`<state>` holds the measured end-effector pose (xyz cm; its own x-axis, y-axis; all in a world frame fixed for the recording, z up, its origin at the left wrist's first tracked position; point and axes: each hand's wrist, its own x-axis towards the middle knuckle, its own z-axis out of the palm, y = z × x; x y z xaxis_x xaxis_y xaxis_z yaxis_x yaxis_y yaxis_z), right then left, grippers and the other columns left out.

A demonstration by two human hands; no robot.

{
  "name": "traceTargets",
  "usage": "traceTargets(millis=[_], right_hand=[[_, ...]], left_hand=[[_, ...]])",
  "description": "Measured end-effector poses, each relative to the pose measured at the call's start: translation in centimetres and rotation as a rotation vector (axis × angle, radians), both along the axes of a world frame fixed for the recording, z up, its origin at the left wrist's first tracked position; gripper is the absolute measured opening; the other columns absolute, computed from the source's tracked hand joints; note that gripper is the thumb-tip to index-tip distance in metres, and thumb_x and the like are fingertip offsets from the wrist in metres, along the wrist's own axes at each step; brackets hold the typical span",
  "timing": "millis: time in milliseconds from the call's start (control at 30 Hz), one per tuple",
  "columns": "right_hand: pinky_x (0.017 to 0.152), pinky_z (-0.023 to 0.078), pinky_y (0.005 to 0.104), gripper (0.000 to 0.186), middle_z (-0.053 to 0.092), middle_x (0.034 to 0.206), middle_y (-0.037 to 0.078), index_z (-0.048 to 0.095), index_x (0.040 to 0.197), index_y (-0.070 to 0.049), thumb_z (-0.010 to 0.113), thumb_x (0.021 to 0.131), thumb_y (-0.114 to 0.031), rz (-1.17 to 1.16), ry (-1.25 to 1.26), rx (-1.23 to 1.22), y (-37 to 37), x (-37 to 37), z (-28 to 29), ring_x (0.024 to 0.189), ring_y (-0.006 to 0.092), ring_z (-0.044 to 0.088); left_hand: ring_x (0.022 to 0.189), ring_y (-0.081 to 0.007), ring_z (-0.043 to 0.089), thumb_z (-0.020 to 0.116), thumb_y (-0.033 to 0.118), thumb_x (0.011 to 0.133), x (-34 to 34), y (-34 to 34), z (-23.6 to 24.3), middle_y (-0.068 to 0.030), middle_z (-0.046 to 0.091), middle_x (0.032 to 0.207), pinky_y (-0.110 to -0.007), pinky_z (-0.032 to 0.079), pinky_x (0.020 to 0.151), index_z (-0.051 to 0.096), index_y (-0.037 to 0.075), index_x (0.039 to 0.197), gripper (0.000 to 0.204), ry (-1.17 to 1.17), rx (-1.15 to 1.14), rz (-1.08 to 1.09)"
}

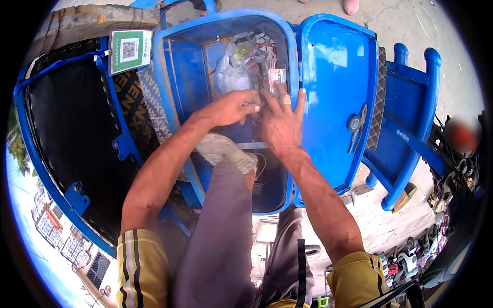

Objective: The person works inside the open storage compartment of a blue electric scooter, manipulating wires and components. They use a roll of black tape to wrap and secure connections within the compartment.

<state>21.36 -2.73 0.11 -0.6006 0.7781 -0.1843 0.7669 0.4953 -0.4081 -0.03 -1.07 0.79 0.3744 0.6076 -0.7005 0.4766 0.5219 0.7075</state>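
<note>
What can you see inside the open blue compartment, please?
Inside the blue compartment: clear plastic bags, red wires and both hands, left hand and right hand. What lies under the hands is covered.

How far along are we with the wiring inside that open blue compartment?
Done: the blue lid is swung open, exposing the blue compartment. In hand: the left hand and right hand meet over a small clear part and thin wires beside a clear plastic bag; the grip itself is hard to make out. Left: wires lie loose at the bottom and the lid is not yet closed.
</note>
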Motion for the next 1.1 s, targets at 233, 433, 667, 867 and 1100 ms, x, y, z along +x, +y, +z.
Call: traceTargets(millis=[233,433,667,867,1100], right_hand=[[0.131,0.014,0.0794,0.018,0.057,0.154,-0.002,0.085,0.100,-0.010,0.078,0.087,-0.020,-0.002,0.005,0.020,-0.1,0.0,-0.3,0.162,0.0297,0.035],[0.130,0.015,0.0801,0.019,0.058,0.154,0.000,0.085,0.101,-0.009,0.078,0.087,-0.020,0.010,-0.031,0.024,0.0,0.1,-0.1,0.162,0.0302,0.034],[0.130,0.015,0.0799,0.019,0.058,0.154,0.000,0.085,0.102,-0.011,0.077,0.088,-0.019,0.009,-0.024,0.011,0.1,-0.1,0.2,0.162,0.0307,0.034],[0.133,0.010,0.0793,0.019,0.057,0.153,0.003,0.086,0.101,-0.010,0.075,0.086,-0.015,-0.024,0.085,-0.031,0.0,0.2,0.2,0.163,0.0307,0.034],[0.131,0.011,0.0812,0.012,0.055,0.153,-0.001,0.085,0.095,-0.011,0.078,0.085,-0.016,0.010,0.128,-0.007,0.0,0.6,0.1,0.161,0.0297,0.035]], left_hand=[[0.073,-0.0182,0.071,0.055,0.033,0.118,-0.3,0.0,-1.0,-0.0134,0.080,0.097,-0.038,0.056,0.078,0.067,-0.001,0.127,0.037,-0.013,-0.058,0.061],[0.072,-0.0179,0.069,0.056,0.035,0.117,-0.4,0.6,-0.5,-0.0130,0.079,0.095,-0.036,0.053,0.072,0.070,-0.001,0.121,0.038,-0.041,-0.225,0.153],[0.073,-0.0173,0.067,0.074,0.026,0.108,-0.8,-0.3,-1.3,-0.0123,0.077,0.088,-0.037,0.052,0.068,0.070,-0.001,0.111,0.028,-0.056,-0.096,0.048],[0.071,-0.0191,0.066,0.072,0.019,0.106,0.2,0.5,-1.6,-0.0112,0.074,0.083,-0.039,0.053,0.068,0.068,-0.003,0.109,0.022,0.009,-0.125,0.074],[0.071,-0.0201,0.066,0.070,0.016,0.101,0.6,0.4,-2.5,-0.0108,0.073,0.085,-0.038,0.052,0.065,0.069,-0.003,0.109,0.020,0.011,-0.156,0.055]])
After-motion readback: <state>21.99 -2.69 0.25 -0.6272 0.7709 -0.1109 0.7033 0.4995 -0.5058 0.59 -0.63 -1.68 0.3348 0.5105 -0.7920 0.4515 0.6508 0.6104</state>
